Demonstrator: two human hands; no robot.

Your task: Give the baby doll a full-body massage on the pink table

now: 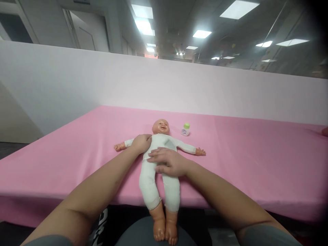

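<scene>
A baby doll (148,177) with a white cloth body lies on its back on a pink-covered table (243,164). Its head points away from me, its arms are spread, and its bare feet hang over the front edge toward my lap. My left hand (142,143) grips the doll at the shoulder on the left of the view, its fingertips partly hidden. Across the lower belly and hip rests my right hand (171,162), palm down with the fingers stretched out. Beyond the doll's other shoulder stands a small clear bottle (185,130) with a green cap.
A white partition (164,85) runs along the table's back edge. Part of another person's hand (325,131) shows at the far right edge of the view. Behind the partition are a door (84,32) and ceiling lights.
</scene>
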